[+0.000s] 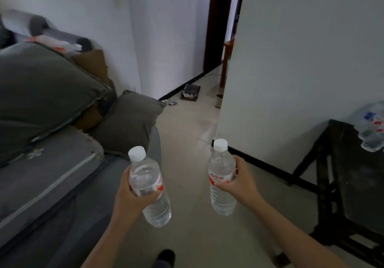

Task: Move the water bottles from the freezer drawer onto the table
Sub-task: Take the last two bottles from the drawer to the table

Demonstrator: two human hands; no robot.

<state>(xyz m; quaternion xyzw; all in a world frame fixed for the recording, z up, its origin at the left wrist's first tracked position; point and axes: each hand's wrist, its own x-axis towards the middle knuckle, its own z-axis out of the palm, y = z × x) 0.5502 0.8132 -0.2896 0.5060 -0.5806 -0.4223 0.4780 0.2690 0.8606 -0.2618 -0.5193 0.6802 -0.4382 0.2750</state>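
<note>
Fingers of left hand (128, 199) grip left water bottle (145, 174) | fingers of right hand (239, 181) grip right water bottle (221, 168)

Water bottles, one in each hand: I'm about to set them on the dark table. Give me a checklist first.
1. Left hand grips the left water bottle round its label: ok.
2. Right hand grips the right water bottle round its label: ok.
3. Left cap and right cap on: ok.
4. Dark wooden table in view, to the right: ok.
5. Bottles over the table: not ok, both hang over the tiled floor.
6. Free room on the tabletop: cannot tell; a clear bag of bottles sits at its far end and the frame cuts the rest.
</note>
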